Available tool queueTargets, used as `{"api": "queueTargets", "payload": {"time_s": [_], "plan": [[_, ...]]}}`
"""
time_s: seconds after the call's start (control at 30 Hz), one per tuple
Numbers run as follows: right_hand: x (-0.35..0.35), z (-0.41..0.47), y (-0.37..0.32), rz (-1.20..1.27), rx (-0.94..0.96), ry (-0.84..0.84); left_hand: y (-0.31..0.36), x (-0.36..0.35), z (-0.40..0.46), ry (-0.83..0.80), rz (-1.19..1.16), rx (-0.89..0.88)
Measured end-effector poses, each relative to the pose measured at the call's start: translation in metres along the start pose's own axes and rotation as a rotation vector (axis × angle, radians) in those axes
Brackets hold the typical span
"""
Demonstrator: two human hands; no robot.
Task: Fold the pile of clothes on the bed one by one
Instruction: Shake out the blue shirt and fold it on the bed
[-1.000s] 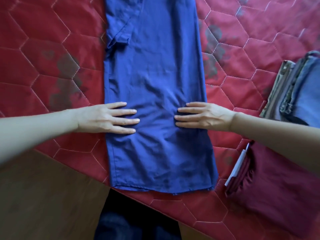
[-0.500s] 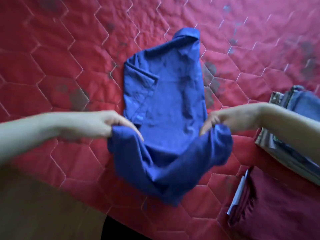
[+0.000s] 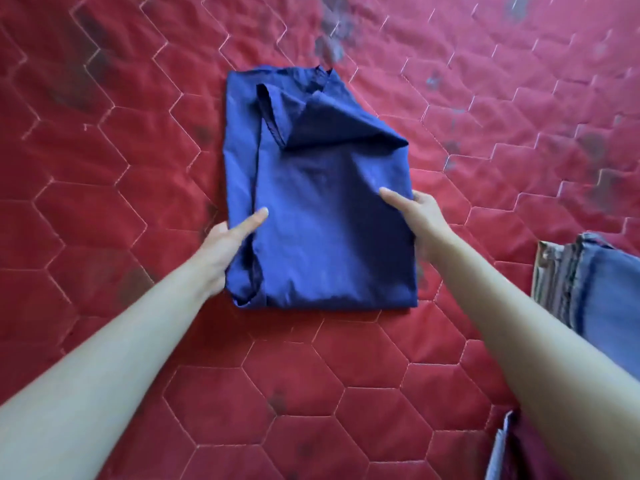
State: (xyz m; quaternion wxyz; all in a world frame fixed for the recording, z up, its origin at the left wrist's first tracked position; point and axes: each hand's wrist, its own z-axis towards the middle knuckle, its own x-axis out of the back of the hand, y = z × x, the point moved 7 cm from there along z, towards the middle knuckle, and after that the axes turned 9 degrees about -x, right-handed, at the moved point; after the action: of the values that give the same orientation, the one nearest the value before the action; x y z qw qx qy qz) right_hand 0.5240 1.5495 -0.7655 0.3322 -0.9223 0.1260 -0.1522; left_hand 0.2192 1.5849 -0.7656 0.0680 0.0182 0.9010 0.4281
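Note:
A blue garment (image 3: 322, 230) lies folded in half on the red quilted bed cover (image 3: 104, 202), with its upper right corner bunched up. My left hand (image 3: 225, 247) holds the garment's left edge, thumb on top and the other fingers hidden under the cloth. On the right edge my right hand (image 3: 414, 216) grips the same way, one digit lying on the fabric and the rest tucked beneath it.
A stack of folded clothes (image 3: 588, 285), denim on top, sits at the right edge of the bed. A dark red garment (image 3: 530, 455) with a pale strip beside it shows at the bottom right corner. Red quilt surrounds the blue garment.
Both hands went from pressing flat on the spread garment to lifting its near end and carrying it away from me, folding the garment in half.

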Motion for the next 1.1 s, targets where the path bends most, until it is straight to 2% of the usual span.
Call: {"api": "queueTargets", "payload": {"time_s": [0.13, 0.37, 0.47, 0.57, 0.63, 0.73, 0.83, 0.9, 0.93, 1.03, 1.07, 1.1], "plan": [[0.005, -0.04, 0.047, -0.14, 0.061, -0.032, -0.044, 0.018, -0.045, -0.049, 0.177, -0.089], [0.022, -0.103, 0.124, -0.353, 0.089, 0.041, -0.09, 0.046, -0.109, 0.044, 0.485, -0.25], [0.025, -0.121, 0.142, -0.405, 0.128, 0.086, -0.092, 0.053, -0.136, 0.191, 0.621, -0.319], [0.03, -0.131, 0.142, -0.391, 0.198, 0.198, -0.081, 0.053, -0.161, 0.363, 0.696, -0.435], [0.031, -0.136, 0.138, -0.365, 0.222, 0.259, -0.076, 0.045, -0.168, 0.373, 0.803, -0.486], [0.023, -0.138, 0.139, -0.412, 0.2, 0.277, -0.084, 0.038, -0.159, 0.342, 0.967, -0.319], [0.016, -0.14, 0.139, -0.471, 0.185, 0.303, -0.083, 0.037, -0.148, 0.362, 1.01, -0.136], [0.015, -0.14, 0.137, -0.474, 0.178, 0.316, -0.071, 0.033, -0.143, 0.36, 1.013, -0.115], [0.015, -0.141, 0.136, -0.47, 0.181, 0.319, -0.06, 0.03, -0.142, 0.365, 0.999, -0.193], [0.015, -0.141, 0.137, -0.442, 0.21, 0.307, -0.023, 0.022, -0.158, 0.393, 0.839, -0.661], [0.015, -0.142, 0.138, -0.445, 0.218, 0.304, -0.02, 0.025, -0.165, 0.388, 0.765, -0.746], [0.015, -0.142, 0.14, -0.456, 0.219, 0.303, -0.025, 0.033, -0.168, 0.382, 0.707, -0.748]]}}
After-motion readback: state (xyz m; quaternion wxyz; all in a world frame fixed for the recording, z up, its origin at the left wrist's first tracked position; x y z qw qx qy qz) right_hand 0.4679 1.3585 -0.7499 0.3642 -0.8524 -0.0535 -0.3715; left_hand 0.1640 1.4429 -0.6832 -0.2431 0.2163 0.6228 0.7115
